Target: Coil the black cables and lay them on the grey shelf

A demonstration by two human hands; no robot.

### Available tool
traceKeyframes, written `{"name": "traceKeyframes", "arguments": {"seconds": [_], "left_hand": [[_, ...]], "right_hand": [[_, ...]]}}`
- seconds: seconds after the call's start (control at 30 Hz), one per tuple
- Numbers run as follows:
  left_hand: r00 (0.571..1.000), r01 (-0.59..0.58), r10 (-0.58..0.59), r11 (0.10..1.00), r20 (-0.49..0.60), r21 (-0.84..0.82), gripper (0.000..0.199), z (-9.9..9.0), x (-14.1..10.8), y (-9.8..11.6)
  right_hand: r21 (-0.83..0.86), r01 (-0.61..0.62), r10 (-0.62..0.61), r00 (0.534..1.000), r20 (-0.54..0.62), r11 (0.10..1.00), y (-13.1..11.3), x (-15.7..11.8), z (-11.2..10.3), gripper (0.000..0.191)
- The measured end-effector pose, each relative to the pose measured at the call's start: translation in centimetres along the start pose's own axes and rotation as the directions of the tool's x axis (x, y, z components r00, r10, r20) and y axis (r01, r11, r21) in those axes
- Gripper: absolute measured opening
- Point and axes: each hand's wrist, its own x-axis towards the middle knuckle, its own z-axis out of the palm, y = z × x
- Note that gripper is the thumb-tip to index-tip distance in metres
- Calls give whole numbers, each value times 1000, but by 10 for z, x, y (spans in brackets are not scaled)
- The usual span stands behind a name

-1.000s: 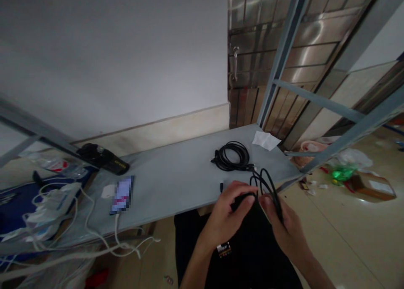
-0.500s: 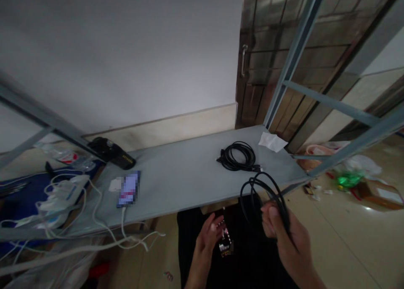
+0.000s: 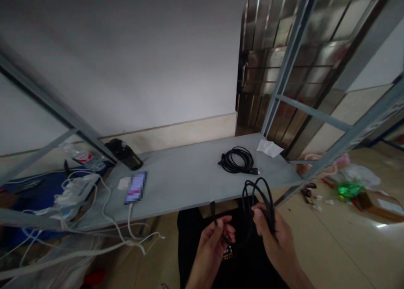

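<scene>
My right hand [image 3: 271,230] is closed around a loosely coiled black cable [image 3: 263,188], its loops standing up above the fingers. Between the thumb and fingers of my left hand [image 3: 216,234] is an end of black cable with a dark connector [image 3: 213,207] pointing up toward the table edge. Both hands are over my lap, in front of the grey table [image 3: 183,175]. A second black cable [image 3: 238,159], wound into a coil, lies on the table beyond my right hand.
On the table's left side are a phone [image 3: 136,187] with a white cable plugged in and a black bottle [image 3: 126,154] on its side. A white power strip [image 3: 75,192] with tangled cords sits further left. Crumpled paper [image 3: 269,148] lies near the right metal post [image 3: 288,57].
My left hand, empty and open before, now pinches the cable end with its connector. My right hand has shifted slightly left, still gripping the coil. The view has moved a little.
</scene>
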Motion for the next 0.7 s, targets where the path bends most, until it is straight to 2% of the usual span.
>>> {"name": "traceKeyframes", "arguments": {"seconds": [0.07, 0.1, 0.17, 0.23, 0.33, 0.43, 0.5, 0.57, 0.63, 0.7], "left_hand": [[999, -21, 21, 1000, 37, 12, 55, 14, -3, 9], [998, -34, 33, 999, 52, 18, 56, 21, -2, 14], [996, -50, 47, 998, 75, 42, 58, 36, 1, 23], [996, -59, 54, 996, 74, 70, 57, 48, 3, 31], [995, -88, 85, 994, 48, 70, 56, 58, 0, 39], [988, -153, 151, 987, 24, 53, 54, 55, -11, 44], [984, -178, 178, 982, 18, 60, 54, 45, -20, 48], [983, -185, 185, 980, 5, 75, 56, 29, -27, 58], [978, -204, 208, 974, -31, 93, 57, 6, -34, 75], [961, -255, 264, 961, -84, 110, 54, -22, -41, 99]], "right_hand": [[-18, 50, -48, 996, 79, 999, -1, 1, 2, 42], [-6, 69, -67, 985, 157, 998, -3, 2, 4, 41], [24, 102, -104, 938, 329, 995, -7, 3, 9, 43], [18, 147, -140, 891, 432, 989, -11, 3, 14, 51], [-7, 210, -180, 855, 486, 978, -19, 0, 15, 58], [50, 231, -222, 820, 527, 972, -26, -4, 6, 51], [70, 228, -234, 844, 482, 971, -28, -4, -3, 46], [64, 197, -207, 904, 373, 978, -24, 0, -14, 49], [53, 130, -139, 958, 250, 990, -17, 11, -31, 58], [44, 89, -93, 988, 122, 995, -7, 25, -54, 64]]}}
